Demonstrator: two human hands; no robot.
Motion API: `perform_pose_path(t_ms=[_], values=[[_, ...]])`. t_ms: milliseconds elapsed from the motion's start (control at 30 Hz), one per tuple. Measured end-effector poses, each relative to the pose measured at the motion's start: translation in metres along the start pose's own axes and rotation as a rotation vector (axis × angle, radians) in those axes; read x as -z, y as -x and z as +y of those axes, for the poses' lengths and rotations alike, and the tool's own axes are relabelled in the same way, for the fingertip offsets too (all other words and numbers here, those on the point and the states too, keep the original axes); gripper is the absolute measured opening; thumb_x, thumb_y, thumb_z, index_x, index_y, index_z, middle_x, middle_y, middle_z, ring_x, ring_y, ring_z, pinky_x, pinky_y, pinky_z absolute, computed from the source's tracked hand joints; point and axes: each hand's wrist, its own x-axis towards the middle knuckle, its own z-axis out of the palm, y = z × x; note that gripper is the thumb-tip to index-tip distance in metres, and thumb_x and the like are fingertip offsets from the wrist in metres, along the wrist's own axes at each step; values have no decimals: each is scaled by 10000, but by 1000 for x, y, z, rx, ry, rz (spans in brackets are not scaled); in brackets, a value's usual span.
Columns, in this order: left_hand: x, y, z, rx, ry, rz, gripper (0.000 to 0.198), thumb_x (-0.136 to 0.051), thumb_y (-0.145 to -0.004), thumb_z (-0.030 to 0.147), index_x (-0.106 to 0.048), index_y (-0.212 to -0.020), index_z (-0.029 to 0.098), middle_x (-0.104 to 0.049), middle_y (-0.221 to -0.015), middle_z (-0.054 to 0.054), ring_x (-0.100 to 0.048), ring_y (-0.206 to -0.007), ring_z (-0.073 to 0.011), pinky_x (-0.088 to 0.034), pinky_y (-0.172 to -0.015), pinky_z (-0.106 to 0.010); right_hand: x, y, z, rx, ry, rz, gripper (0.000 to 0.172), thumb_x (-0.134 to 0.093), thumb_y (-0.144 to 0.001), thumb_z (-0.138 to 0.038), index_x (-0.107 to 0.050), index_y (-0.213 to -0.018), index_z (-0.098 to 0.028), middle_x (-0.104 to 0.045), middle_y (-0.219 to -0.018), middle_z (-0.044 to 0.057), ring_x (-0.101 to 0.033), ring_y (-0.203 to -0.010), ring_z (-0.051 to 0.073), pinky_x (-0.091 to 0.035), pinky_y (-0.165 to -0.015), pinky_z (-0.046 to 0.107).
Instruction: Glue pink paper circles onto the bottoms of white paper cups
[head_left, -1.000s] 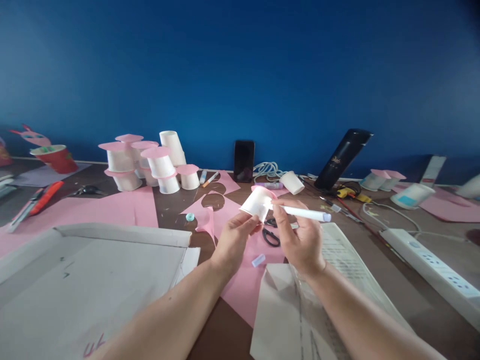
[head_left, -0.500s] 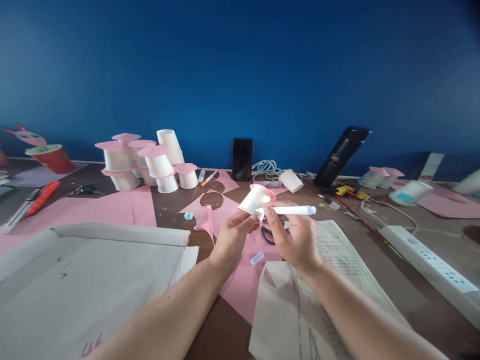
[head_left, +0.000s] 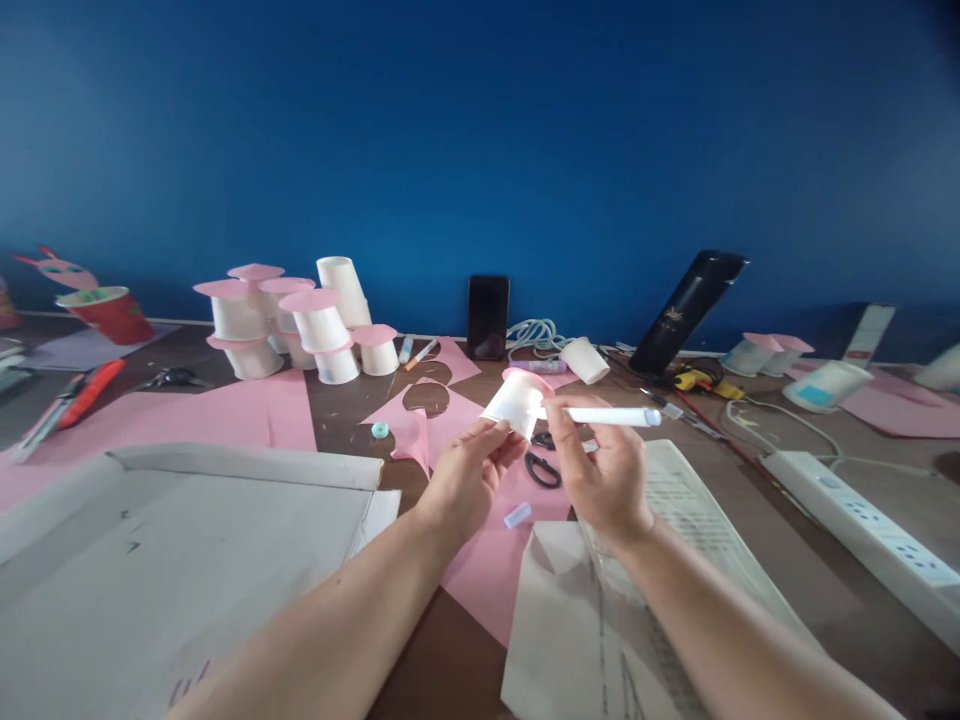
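Observation:
Between thumb and fingers, my left hand [head_left: 471, 475] grips a white paper cup [head_left: 511, 405] by its lower edge. A pink paper disc [head_left: 538, 380] tops the cup, which leans slightly. My right hand [head_left: 606, 470] pinches a white marker [head_left: 611, 416] with a pale violet end, held level and pointing left. The marker's tip is by the cup's right side; whether it touches, I cannot tell. Below the cup lie black-handled scissors [head_left: 543, 470], partly covered by my right hand, and a small pale violet cap [head_left: 517, 515] on pink paper [head_left: 480, 590].
Cups with pink discs [head_left: 319, 325] stand stacked at back left. A phone [head_left: 488, 318] leans on the wall beside cables and a tipped cup [head_left: 584, 360]. A black bottle [head_left: 686, 310] and a power strip [head_left: 862, 525] are right; a cardboard tray [head_left: 240, 460] and utility knife [head_left: 88, 393] left.
My right hand has drawn the marker a little to the right, away from the cup's lower edge. My left hand still holds the cup, and the whole view has shifted slightly.

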Motion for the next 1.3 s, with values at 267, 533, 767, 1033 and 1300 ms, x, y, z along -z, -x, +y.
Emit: perform_pose_path(t_ms=[267,533,767,1033,1300], values=[[1,0,0,-13,1,-52,116,-718,-733,232,-706,-795,135,-665,-833,-34,-609,-826,-132,-435,-917,-303,-3,0,1,55,25,-26,103,-567,-873,-247,-653,-919,-213,-712,-887,43,-662,-829,203,-510,-769,335],[1,-1,0,-7,37,-42,94,-690,-763,192,-709,-823,122,-657,-824,-38,-602,-815,-118,-456,-899,-283,-3,2,1,39,50,-37,102,-572,-870,-264,-650,-904,-209,-711,-841,36,-662,-763,195,-505,-740,328],[2,-1,0,12,83,-8,90,-667,-775,156,-694,-841,101,-653,-836,-52,-611,-810,-125,-485,-878,-274,-3,1,-1,55,12,-62,101,-563,-876,-254,-645,-890,-196,-705,-856,43,-655,-796,194,-496,-751,318],[-2,-4,3,82,205,135,70,-593,-812,84,-661,-799,80,-643,-819,-77,-613,-743,-116,-531,-832,-260,-2,0,0,9,20,24,112,-538,-894,-227,-639,-931,-197,-686,-834,26,-624,-725,157,-477,-670,273],[1,-3,3,58,186,66,65,-613,-805,99,-674,-819,81,-650,-835,-71,-615,-762,-118,-527,-842,-263,-5,0,0,57,37,-2,99,-556,-882,-226,-645,-913,-194,-700,-861,32,-648,-794,175,-484,-757,303]])
